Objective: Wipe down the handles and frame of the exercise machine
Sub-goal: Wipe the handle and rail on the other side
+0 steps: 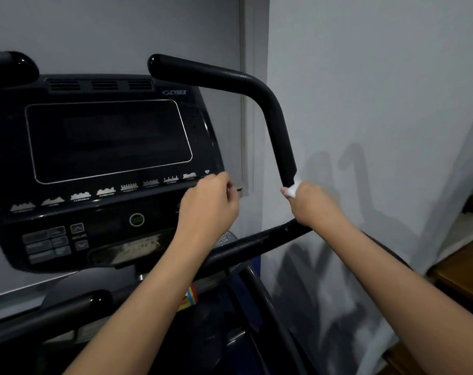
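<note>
Grey wall (365,77) backs the exercise machine (108,163). Right hand (313,203) fingers curl round a white cloth (293,188) at lower end of right handle (280,131). Left hand (209,204) hovers nr console, fingers loosely curled; contents, if any, can't tell. Risk: small wad slips off grip, or left hand bumps console btns.

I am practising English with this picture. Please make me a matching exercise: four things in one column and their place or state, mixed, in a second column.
1. white cloth
2. left hand
3. display screen
4. round green button

a. dark, showing nothing
b. below the screen on the console
c. gripped by the right hand against the black handle
d. raised near the console's right edge

Pairs: 1-c, 2-d, 3-a, 4-b
</note>
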Motion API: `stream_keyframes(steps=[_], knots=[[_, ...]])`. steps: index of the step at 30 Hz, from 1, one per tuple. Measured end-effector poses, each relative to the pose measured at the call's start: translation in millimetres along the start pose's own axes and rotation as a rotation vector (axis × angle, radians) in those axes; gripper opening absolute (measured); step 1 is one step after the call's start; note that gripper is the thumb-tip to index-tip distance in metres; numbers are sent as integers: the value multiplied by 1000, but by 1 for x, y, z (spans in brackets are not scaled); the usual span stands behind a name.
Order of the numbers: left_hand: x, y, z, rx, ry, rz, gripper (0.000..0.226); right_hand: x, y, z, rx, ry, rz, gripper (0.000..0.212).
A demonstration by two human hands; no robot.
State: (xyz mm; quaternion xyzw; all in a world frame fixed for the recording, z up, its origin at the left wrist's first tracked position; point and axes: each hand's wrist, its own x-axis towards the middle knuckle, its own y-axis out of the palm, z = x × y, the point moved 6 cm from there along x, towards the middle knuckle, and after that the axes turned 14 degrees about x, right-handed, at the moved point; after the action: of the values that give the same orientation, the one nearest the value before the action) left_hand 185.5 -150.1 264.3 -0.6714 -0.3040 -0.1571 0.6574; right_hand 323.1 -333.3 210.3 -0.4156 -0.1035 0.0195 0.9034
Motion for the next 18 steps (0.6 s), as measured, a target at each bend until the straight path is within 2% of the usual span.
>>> stream_keyframes(steps=[1,4,5,7,9,11,15,16,18], knots=[[-11,6,5,-45,-38,50,18,-12,-3,2,22,-66,-63,38],[-45,22,17,-113,-119,137,15,-65,-12,29,-57,-480,-404,38],[-54,26,22,-121,-146,144,16,-81,-9,40,-81,-585,-433,37],[-70,31,33,-117,-208,147,17,-87,11,51,-69,-661,-287,36],[-83,37,44,-114,-273,160,20,-82,44,48,-25,-592,-34,37],[-93,43,52,-168,-347,188,28,-82,73,41,-2,-554,105,43],[-104,58,58,-421,-537,248,51,-109,88,45,72,-661,79,68],[-105,61,58,-458,-582,248,54,-118,89,49,139,-704,81,69],[-106,64,61,-489,-647,224,58,-126,90,55,309,-785,104,57]])
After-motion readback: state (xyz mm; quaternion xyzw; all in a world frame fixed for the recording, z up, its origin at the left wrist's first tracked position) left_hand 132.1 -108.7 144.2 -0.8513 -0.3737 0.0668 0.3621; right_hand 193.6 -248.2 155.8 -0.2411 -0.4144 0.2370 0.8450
